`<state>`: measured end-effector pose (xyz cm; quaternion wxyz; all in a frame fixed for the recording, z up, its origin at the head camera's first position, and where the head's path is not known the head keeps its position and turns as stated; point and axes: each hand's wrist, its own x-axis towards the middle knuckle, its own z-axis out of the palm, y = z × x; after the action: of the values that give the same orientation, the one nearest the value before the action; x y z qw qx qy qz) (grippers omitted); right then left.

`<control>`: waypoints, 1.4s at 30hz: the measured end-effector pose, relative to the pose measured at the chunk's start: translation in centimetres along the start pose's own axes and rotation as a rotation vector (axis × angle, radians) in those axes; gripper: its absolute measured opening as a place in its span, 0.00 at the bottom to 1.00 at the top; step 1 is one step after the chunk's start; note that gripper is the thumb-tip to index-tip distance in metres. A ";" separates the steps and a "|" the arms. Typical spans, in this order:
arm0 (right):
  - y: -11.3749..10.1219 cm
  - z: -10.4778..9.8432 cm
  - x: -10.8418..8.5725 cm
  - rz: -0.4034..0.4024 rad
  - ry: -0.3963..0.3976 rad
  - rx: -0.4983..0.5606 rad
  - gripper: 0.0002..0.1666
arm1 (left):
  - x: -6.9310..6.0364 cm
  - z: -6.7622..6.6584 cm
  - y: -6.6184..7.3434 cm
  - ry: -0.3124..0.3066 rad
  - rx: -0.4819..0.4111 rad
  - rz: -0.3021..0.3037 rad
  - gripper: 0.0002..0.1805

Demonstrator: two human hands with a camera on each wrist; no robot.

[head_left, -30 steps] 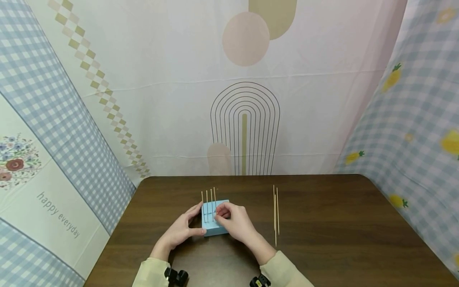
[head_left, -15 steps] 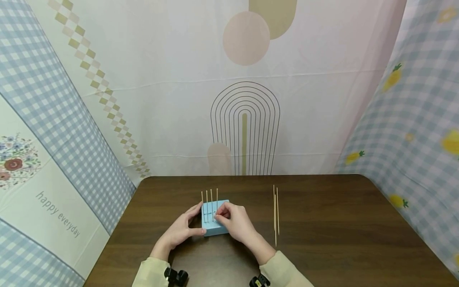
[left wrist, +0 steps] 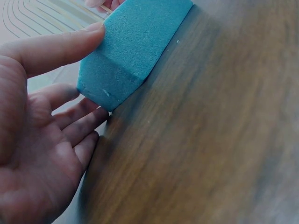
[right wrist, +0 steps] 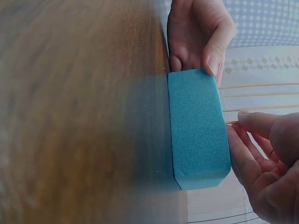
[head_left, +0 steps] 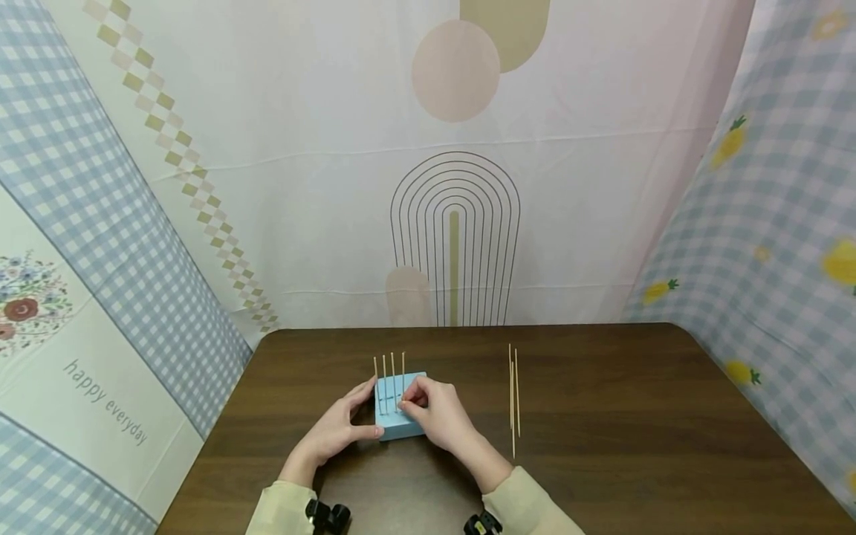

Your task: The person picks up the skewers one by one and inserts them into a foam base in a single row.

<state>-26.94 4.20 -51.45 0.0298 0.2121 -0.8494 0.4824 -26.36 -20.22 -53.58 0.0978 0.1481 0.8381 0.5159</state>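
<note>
A light blue foam block [head_left: 402,429] lies on the table, with several thin wooden skewers standing upright in a row toward its left side. My left hand [head_left: 336,428] grips the block's left end, thumb at the near corner and fingers along the side; the left wrist view shows the thumb on the block's [left wrist: 135,39] edge. My right hand [head_left: 438,410] pinches the rightmost skewer [head_left: 403,371] low down, close to the block's top. In the right wrist view, thumb and index finger meet at that skewer [right wrist: 232,122]. Where its tip enters the foam is hidden by the fingers.
Three loose skewers [head_left: 512,401] lie on the brown wooden table [head_left: 622,431] to the right of the hands. A patterned cloth [head_left: 321,223] hangs behind the table, with checked cloths at both sides.
The skewer in my right hand has swung slightly right at its top and stands straighter. My left hand and the block have kept their places.
</note>
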 end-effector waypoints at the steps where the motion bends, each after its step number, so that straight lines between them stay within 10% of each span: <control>1: 0.0 0.0 0.0 -0.002 0.000 0.003 0.08 | 0.0 0.0 0.0 0.000 -0.004 0.000 0.54; 28: 0.2 -1.1 0.0 0.004 -0.106 0.127 0.16 | 0.0 0.0 -0.3 0.006 0.011 0.000 0.53; 42: 2.8 -8.7 -0.8 0.104 -0.134 0.267 0.19 | 0.1 0.0 -0.7 0.002 0.033 0.012 0.56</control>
<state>-28.63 12.93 -49.30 -0.0802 0.2016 -0.7876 0.5768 -26.55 -20.45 -54.18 0.0914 0.1544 0.8457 0.5026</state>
